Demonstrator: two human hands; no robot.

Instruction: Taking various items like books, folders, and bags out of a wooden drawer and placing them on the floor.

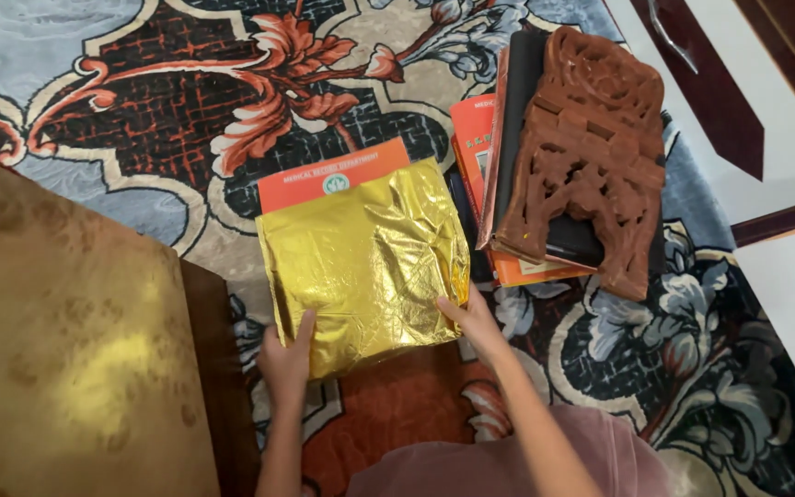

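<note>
Crinkled gold foil sheet [365,262], flat, covering orange folder [328,175], top edge showing, on patterned carpet [140,110]

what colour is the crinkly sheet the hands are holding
Shiny gold. The sheet shows best in the head view, held by the left hand and right hand.

Your left hand [285,361] and right hand [473,317] grip the gold foil sheet [365,262] | orange folder [333,175] under it | carved wooden stand [591,156] right of it
</note>
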